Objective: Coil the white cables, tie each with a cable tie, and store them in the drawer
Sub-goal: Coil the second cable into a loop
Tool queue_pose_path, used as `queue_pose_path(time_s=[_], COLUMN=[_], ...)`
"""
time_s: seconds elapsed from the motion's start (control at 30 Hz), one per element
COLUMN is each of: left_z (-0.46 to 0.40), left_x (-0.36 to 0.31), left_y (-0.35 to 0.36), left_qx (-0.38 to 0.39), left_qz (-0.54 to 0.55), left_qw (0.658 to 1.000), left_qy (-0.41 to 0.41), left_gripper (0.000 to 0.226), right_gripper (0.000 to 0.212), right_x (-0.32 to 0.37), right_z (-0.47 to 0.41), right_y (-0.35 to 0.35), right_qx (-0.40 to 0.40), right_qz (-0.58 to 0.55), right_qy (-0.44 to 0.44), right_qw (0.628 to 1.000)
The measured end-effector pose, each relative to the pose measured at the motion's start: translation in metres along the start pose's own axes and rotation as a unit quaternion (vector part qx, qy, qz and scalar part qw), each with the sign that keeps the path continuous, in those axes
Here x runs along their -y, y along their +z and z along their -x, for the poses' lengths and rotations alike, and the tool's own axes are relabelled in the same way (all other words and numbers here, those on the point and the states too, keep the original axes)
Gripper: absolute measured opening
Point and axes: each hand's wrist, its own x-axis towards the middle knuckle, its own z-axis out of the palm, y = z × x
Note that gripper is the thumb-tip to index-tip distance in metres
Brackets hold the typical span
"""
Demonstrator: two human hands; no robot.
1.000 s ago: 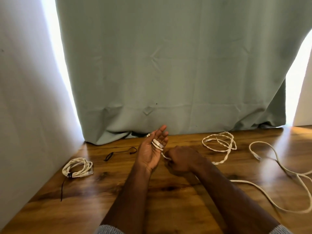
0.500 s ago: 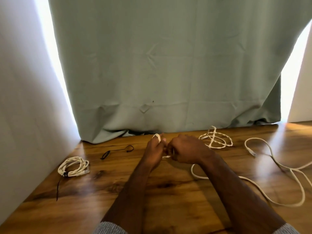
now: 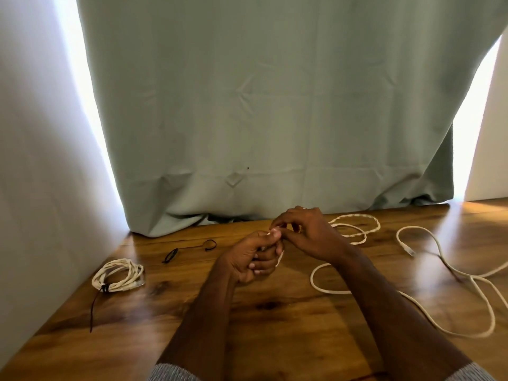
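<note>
- Coiling a white cable [image 3: 319,284] is the step in hand: our left hand [image 3: 253,259] has its fingers curled round a small bundle of turns, and our right hand [image 3: 305,232] pinches the same cable just above it, the two hands touching.
- We judge the task as partly done. One coiled cable [image 3: 118,274] lies on the wooden table [image 3: 275,339] at the far left, near the wall, already bound with a black tie.
- A braided cable [image 3: 357,226] lies loose behind our right hand, and a smooth cable [image 3: 467,284] runs in wide loops at the right; we cannot tell which of these loops belong to the cable in our hands.
- The next move, we think, calls for feeding more slack from the table into the left hand, turn by turn, keeping the loops even, and afterwards reaching for the spare black tie [image 3: 189,248], which lies between the finished coil and our hands.
- The bundle itself is mostly hidden inside the left fingers, so the number of turns is not clear.
- The drawer is not in view.
- The right loops are cut off by the frame edge.
</note>
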Motion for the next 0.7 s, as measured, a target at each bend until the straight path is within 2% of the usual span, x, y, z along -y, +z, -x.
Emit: queue_pose_path(time_s=[0.1,0.2,0.27,0.4,0.47,0.57,0.7], left_z=[0.000,0.000,-0.001,-0.004,-0.005,-0.005,-0.009], left_x=[-0.002,-0.006,-0.008,-0.001,0.001,-0.001,0.000], left_y=[0.002,0.001,0.002,0.004,0.002,0.000,0.006], left_qx=[0.038,0.070,0.049,-0.042,-0.039,-0.015,-0.044], left_qz=[0.034,0.095,0.115,0.117,0.133,0.134,0.146], left_qw=[0.998,0.992,0.990,0.990,0.988,0.988,0.984], left_qy=[0.025,0.046,0.061,0.070,0.072,0.076,0.096], left_gripper=[0.037,0.036,0.040,0.043,0.047,0.053,0.050], right_gripper=[0.017,0.018,0.018,0.025,0.028,0.028,0.019], right_x=[0.005,0.007,0.005,0.003,0.002,0.004,0.000], right_z=[-0.002,-0.002,-0.001,-0.001,-0.003,-0.007,-0.009], right_y=[0.003,0.003,0.003,0.012,0.017,0.021,0.026], right_qx=[0.012,0.030,0.020,0.016,0.015,-0.008,-0.045], right_qz=[-0.121,-0.234,-0.284,-0.264,-0.240,-0.266,-0.304], right_qy=[0.050,0.095,0.126,0.114,0.100,0.083,0.080], right_qw=[0.991,0.967,0.950,0.958,0.966,0.960,0.948])
